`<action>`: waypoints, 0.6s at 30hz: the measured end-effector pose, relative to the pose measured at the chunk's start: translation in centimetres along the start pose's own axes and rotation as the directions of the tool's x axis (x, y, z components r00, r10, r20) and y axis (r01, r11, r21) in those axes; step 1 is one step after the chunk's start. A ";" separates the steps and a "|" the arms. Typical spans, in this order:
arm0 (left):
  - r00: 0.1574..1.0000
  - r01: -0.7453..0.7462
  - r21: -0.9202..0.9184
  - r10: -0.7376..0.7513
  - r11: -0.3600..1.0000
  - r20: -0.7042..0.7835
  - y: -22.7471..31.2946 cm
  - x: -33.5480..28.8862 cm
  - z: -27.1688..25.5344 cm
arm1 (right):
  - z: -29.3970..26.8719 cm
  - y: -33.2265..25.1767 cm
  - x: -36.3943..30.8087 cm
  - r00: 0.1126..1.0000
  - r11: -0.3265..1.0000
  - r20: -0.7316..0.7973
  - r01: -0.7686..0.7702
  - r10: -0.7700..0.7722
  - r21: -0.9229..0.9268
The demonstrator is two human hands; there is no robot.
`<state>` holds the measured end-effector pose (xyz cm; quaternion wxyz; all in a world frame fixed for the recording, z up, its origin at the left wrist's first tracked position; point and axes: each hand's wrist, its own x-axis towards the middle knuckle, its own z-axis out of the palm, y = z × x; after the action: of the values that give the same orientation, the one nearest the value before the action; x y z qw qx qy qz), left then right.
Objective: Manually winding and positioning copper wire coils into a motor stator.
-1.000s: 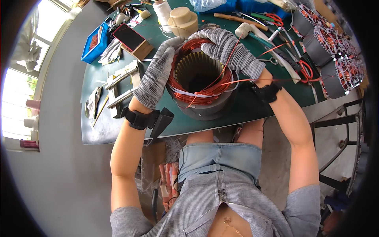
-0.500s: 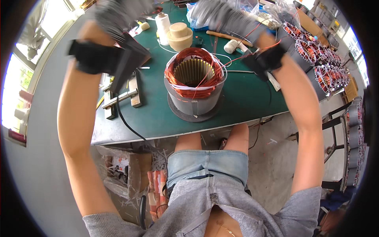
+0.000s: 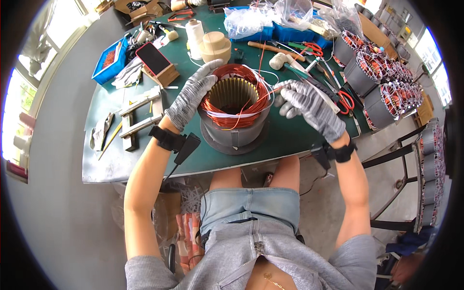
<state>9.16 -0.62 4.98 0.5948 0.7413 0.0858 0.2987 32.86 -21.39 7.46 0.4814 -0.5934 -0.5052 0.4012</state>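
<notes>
A grey motor stator [image 3: 233,137] stands upright on the green table, its ring of copper windings [image 3: 217,113] uppermost and ribbed slots showing inside. White cord [image 3: 227,115] runs around the windings. My left hand [image 3: 192,96], in a grey knitted glove, rests against the left side of the windings with its fingers stretched out. On the other side, my right hand [image 3: 309,104], gloved alike, is raised beside the stator. Its thumb and forefinger pinch a thin red wire [image 3: 276,89] that leads from the windings; the other fingers are curled.
Behind the stator are a white thread spool [image 3: 195,37] and a cream roll [image 3: 216,48]. A mallet [image 3: 279,61] and red-handled scissors [image 3: 346,102] lie to the right, near more wound stators [image 3: 363,72]. At left sit a phone [image 3: 152,58], a metal clamp [image 3: 140,127] and a blue tray [image 3: 109,62].
Both hands have come down from the far side of the table to the stator. The left now touches the windings, and the right now pinches the red wire.
</notes>
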 end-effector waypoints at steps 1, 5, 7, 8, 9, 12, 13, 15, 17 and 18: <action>0.994 0.056 -0.046 -0.060 0.997 -0.088 0.2 -0.6 0.6 | 0.9 -0.3 -0.6 0.998 0.995 0.023 0.054 -0.057 0.087; 0.949 -0.024 0.016 0.027 1.000 -0.313 0.8 -2.3 3.4 | 2.8 -1.1 0.4 0.955 0.978 -0.232 0.151 -0.182 -0.146; 0.898 -0.018 0.034 0.031 0.999 -0.439 1.4 -2.9 4.4 | 3.0 -0.8 2.1 0.943 0.977 -0.295 0.097 -0.152 -0.191; 0.876 0.042 -0.146 -0.107 0.988 -0.470 1.9 -3.2 4.4 | 3.1 -0.7 3.0 0.919 0.962 -0.336 0.127 -0.206 -0.243; 0.845 0.110 -0.328 -0.262 0.938 -0.467 2.4 -3.4 4.2 | 3.0 -0.6 3.9 0.915 0.959 -0.322 0.173 -0.241 -0.226; 0.957 0.157 0.027 -0.146 0.987 -0.251 4.3 -2.7 0.8 | 3.1 -0.8 5.6 0.905 0.948 -0.301 0.251 -0.302 -0.196; 0.980 0.172 -0.075 -0.178 0.982 -0.093 4.4 -1.3 -0.2 | 3.2 -1.1 6.0 0.896 0.922 -0.263 0.294 -0.358 -0.254; 0.958 -0.263 0.557 0.146 0.788 0.247 4.3 1.7 -1.8 | 3.5 -1.5 6.5 0.905 0.867 -0.154 0.315 -0.397 -0.385; 0.967 -0.110 0.399 0.005 0.910 0.255 3.6 3.7 -1.8 | 3.7 -1.9 6.9 0.958 0.915 -0.108 0.214 -0.265 -0.341; 0.953 -0.082 0.346 -0.028 0.935 0.301 3.3 4.4 -1.7 | 3.8 -2.1 7.2 0.957 0.898 -0.090 0.221 -0.274 -0.381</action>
<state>11.08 2.00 9.74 0.4533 0.8742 0.0364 0.1701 29.98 -13.60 8.74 0.4438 -0.6303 -0.6073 0.1921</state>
